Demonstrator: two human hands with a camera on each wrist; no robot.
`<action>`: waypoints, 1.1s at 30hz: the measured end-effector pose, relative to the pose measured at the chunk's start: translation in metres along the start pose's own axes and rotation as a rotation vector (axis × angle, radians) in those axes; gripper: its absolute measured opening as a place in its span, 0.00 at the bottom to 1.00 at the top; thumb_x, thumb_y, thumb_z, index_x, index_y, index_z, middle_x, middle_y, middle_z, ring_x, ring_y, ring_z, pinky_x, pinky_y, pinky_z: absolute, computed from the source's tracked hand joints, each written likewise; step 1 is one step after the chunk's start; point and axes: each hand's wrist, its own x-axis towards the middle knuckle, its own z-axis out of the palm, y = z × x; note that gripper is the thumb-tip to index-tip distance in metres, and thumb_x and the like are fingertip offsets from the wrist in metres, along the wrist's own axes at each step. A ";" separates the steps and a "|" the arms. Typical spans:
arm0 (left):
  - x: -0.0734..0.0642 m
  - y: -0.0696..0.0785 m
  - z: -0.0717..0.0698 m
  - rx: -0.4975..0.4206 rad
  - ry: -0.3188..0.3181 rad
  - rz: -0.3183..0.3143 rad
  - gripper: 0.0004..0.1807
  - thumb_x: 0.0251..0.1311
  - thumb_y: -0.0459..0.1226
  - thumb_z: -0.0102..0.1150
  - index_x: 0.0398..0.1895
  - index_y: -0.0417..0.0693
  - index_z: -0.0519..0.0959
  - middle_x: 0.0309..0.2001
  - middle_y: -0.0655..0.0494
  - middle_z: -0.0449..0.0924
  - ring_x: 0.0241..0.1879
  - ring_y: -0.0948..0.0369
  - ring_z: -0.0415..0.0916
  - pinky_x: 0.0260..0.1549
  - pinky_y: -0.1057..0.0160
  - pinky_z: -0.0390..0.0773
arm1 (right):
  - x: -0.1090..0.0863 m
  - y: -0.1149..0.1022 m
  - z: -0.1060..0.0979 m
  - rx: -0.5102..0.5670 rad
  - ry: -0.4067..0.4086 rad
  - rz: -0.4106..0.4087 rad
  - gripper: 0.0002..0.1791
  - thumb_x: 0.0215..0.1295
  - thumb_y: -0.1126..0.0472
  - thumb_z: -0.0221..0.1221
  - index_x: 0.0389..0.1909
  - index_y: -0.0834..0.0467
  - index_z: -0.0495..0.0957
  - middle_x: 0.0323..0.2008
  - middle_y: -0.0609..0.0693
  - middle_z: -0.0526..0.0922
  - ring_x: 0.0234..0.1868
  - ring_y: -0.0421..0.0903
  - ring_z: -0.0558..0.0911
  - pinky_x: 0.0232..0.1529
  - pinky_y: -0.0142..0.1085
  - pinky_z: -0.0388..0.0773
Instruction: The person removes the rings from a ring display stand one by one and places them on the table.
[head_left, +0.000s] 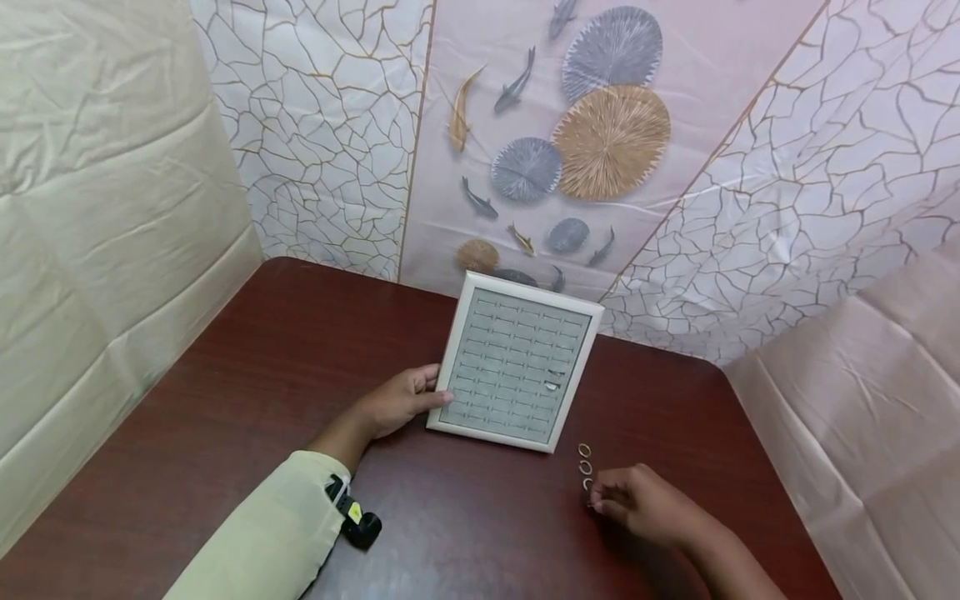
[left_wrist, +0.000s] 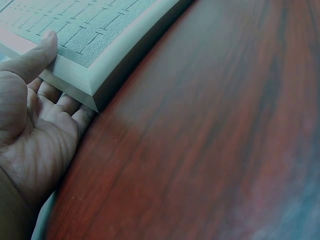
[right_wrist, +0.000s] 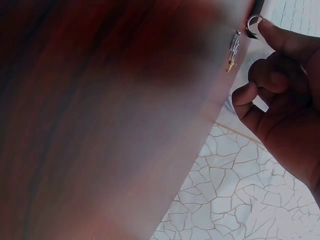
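Note:
A white-framed ring display tray (head_left: 447, 350) with a grey slotted pad stands tilted on the table. Two rings (head_left: 553, 380) sit in slots near its right side. My left hand (head_left: 401, 402) grips the tray's lower left edge, thumb over the frame and fingers beneath, as the left wrist view shows. My right hand (head_left: 637, 504) is low at the right, where a column of loose rings (head_left: 585, 467) lies on the table. In the right wrist view a silvery ring (right_wrist: 253, 18) stands upright at the fingertips, pinched there, while the other fingers are curled.
The dark red wooden table (head_left: 300, 342) has rounded far corners. Behind it hangs a patterned cloth (head_left: 330, 125) with fish and discs, and plain cloths (head_left: 97, 208) hang at the sides. A black wrist camera (head_left: 362, 527) is strapped over the left sleeve.

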 end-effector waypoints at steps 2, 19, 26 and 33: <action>0.000 0.000 0.000 0.003 -0.003 0.001 0.31 0.70 0.39 0.57 0.74 0.48 0.61 0.66 0.45 0.74 0.59 0.57 0.79 0.56 0.64 0.78 | 0.000 0.001 0.000 0.012 -0.002 0.005 0.06 0.66 0.63 0.63 0.30 0.50 0.80 0.23 0.42 0.82 0.23 0.26 0.71 0.23 0.27 0.72; 0.001 -0.001 -0.001 0.011 -0.004 -0.003 0.33 0.69 0.40 0.58 0.75 0.48 0.60 0.66 0.45 0.74 0.59 0.56 0.78 0.57 0.63 0.77 | -0.002 0.012 0.005 0.000 0.029 -0.085 0.10 0.59 0.71 0.65 0.30 0.50 0.86 0.27 0.41 0.87 0.29 0.27 0.79 0.29 0.27 0.77; 0.001 -0.002 -0.001 0.004 -0.006 0.003 0.32 0.69 0.41 0.58 0.74 0.49 0.61 0.66 0.45 0.75 0.59 0.57 0.79 0.56 0.64 0.78 | -0.002 0.010 0.002 0.013 0.054 -0.076 0.10 0.59 0.69 0.66 0.28 0.49 0.86 0.26 0.40 0.87 0.26 0.26 0.76 0.25 0.27 0.76; 0.000 -0.001 -0.001 0.004 -0.009 -0.004 0.32 0.69 0.41 0.58 0.74 0.49 0.61 0.66 0.45 0.75 0.58 0.57 0.79 0.56 0.64 0.78 | 0.012 -0.004 -0.007 -0.003 0.177 -0.058 0.10 0.58 0.71 0.66 0.30 0.51 0.85 0.25 0.45 0.87 0.24 0.28 0.76 0.22 0.29 0.77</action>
